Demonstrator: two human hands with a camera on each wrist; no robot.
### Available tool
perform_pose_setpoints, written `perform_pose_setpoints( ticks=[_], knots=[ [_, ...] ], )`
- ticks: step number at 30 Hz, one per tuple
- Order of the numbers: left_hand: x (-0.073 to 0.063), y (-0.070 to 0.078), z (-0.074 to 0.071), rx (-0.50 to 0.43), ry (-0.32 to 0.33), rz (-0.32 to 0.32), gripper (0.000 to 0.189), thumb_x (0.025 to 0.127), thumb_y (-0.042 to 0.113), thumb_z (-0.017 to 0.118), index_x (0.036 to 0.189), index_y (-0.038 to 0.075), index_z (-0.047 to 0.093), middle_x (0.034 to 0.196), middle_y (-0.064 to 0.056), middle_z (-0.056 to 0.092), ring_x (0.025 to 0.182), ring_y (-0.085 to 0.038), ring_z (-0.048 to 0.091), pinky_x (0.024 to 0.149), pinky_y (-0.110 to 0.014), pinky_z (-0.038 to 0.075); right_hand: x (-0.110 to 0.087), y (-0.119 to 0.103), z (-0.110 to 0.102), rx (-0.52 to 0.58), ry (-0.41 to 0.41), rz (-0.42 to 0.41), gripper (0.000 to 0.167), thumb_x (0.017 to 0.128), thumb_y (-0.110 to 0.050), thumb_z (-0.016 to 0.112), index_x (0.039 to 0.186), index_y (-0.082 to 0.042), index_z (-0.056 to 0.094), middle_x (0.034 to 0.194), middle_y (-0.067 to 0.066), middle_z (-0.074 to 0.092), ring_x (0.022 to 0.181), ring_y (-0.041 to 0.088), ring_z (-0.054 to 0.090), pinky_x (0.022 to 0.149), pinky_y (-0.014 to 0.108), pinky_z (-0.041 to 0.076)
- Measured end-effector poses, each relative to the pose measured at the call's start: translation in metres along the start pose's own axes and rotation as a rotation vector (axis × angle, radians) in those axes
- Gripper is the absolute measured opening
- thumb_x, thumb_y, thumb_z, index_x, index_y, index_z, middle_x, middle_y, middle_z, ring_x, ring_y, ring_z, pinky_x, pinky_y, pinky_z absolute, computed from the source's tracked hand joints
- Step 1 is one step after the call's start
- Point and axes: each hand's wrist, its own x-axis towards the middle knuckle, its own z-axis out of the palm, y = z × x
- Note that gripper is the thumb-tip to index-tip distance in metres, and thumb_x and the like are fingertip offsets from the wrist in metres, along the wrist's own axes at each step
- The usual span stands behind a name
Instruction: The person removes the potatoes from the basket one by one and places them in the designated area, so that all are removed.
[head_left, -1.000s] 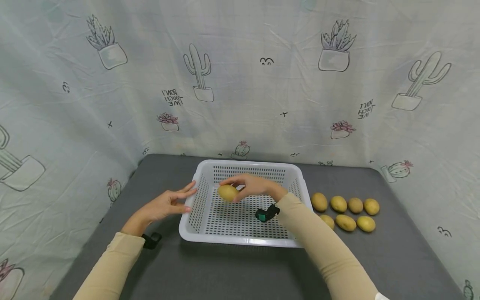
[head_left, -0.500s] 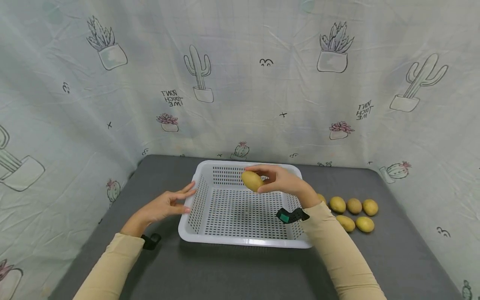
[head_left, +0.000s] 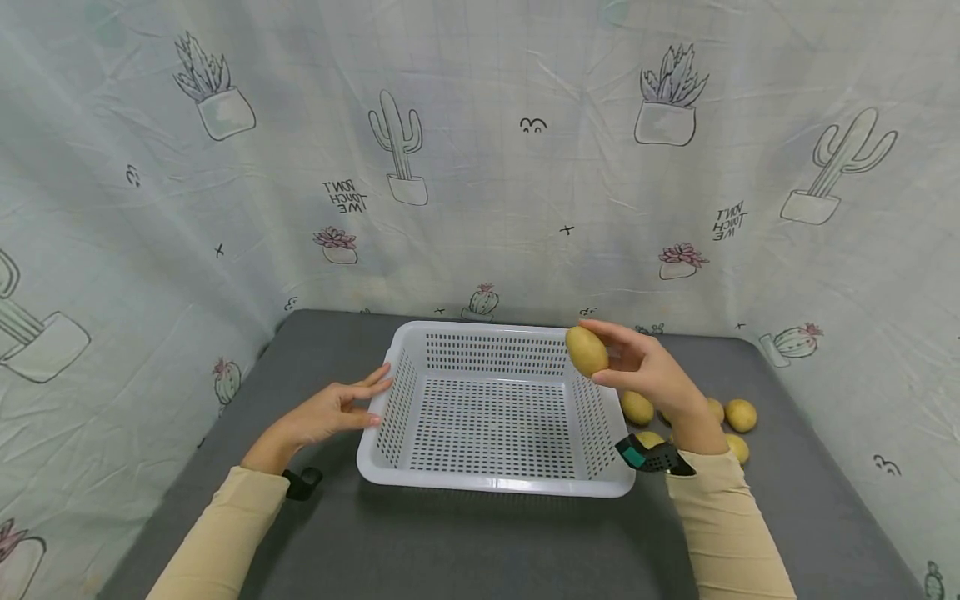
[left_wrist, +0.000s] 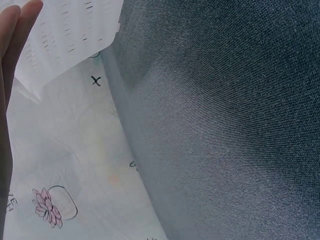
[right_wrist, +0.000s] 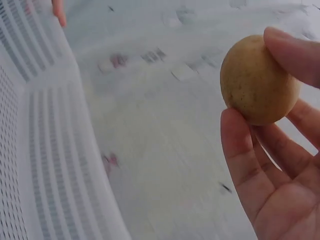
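Observation:
A white plastic basket (head_left: 495,483) with slotted walls stands on the grey table, and nothing lies in it. My left hand (head_left: 326,411) touches its left rim with fingers and thumb extended. In the left wrist view, fingers (left_wrist: 20,35) show beside the basket wall (left_wrist: 75,35). Above the basket's back right corner, my right hand (head_left: 648,371) holds a yellow-brown potato (head_left: 587,352) between thumb and fingertips. The right wrist view shows this potato (right_wrist: 257,80) pinched, clear of the basket.
Several potatoes (head_left: 741,415) lie on the grey table (head_left: 465,550) right of the basket, partly hidden by the right hand and wrist. A patterned curtain (head_left: 480,167) hangs behind the table. Black bands (head_left: 648,457) circle the wrists.
My right hand has lifted the potato up from inside the basket and carried it right, to above the back right corner. The left hand has stayed at the left rim.

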Motion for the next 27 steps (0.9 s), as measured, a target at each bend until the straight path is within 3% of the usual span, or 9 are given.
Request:
perform_pose_setpoints(
  ticks=[9, 14, 19, 23, 27],
  knots=[
    [0.001, -0.001, 0.0, 0.03, 0.015, 0.007, 0.069, 0.09, 0.01, 0.064, 0.146, -0.002, 0.025, 0.159, -0.01, -0.004, 0.133, -0.039, 0.038, 0.089, -0.023, 0.05, -0.066, 0.011, -0.031, -0.091, 0.281, -0.01, 0.065, 0.084, 0.018, 0.057, 0.143, 0.007, 0.035, 0.136, -0.005, 0.05, 0.115, 0.004, 0.055, 0.088, 0.016, 0.048],
    [0.0, -0.001, 0.0, 0.032, 0.017, 0.01, 0.069, 0.09, 0.009, 0.064, 0.146, -0.002, 0.026, 0.16, -0.01, -0.004, 0.132, -0.037, 0.04, 0.088, -0.024, 0.05, -0.102, 0.024, -0.045, -0.058, 0.397, 0.022, 0.064, 0.086, 0.02, 0.052, 0.145, 0.007, 0.031, 0.14, -0.006, 0.047, 0.122, 0.0, 0.049, 0.089, 0.012, 0.044],
    [0.001, 0.0, -0.001, 0.019, 0.009, 0.009, 0.07, 0.09, 0.009, 0.064, 0.146, -0.002, 0.025, 0.16, -0.01, -0.005, 0.13, -0.039, 0.043, 0.088, -0.024, 0.05, -0.136, 0.038, -0.057, 0.002, 0.483, 0.077, 0.065, 0.088, 0.019, 0.05, 0.147, 0.001, 0.031, 0.139, -0.009, 0.048, 0.122, -0.003, 0.047, 0.086, 0.01, 0.045],
    [0.002, 0.0, 0.0, 0.014, 0.001, 0.003, 0.07, 0.09, 0.009, 0.064, 0.146, -0.002, 0.024, 0.159, -0.009, -0.005, 0.129, -0.042, 0.041, 0.088, -0.024, 0.05, -0.161, 0.048, -0.066, -0.033, 0.56, 0.14, 0.065, 0.089, 0.014, 0.054, 0.147, -0.005, 0.033, 0.133, -0.014, 0.05, 0.117, -0.006, 0.048, 0.082, 0.008, 0.044],
    [0.002, 0.0, 0.0, 0.009, 0.004, 0.0, 0.07, 0.09, 0.008, 0.064, 0.146, -0.002, 0.024, 0.16, -0.009, -0.006, 0.125, -0.036, 0.049, 0.088, -0.024, 0.05, -0.183, 0.06, -0.076, -0.08, 0.631, 0.261, 0.066, 0.091, 0.005, 0.057, 0.149, -0.014, 0.033, 0.132, -0.021, 0.047, 0.12, -0.01, 0.041, 0.084, 0.005, 0.036]
  ],
)
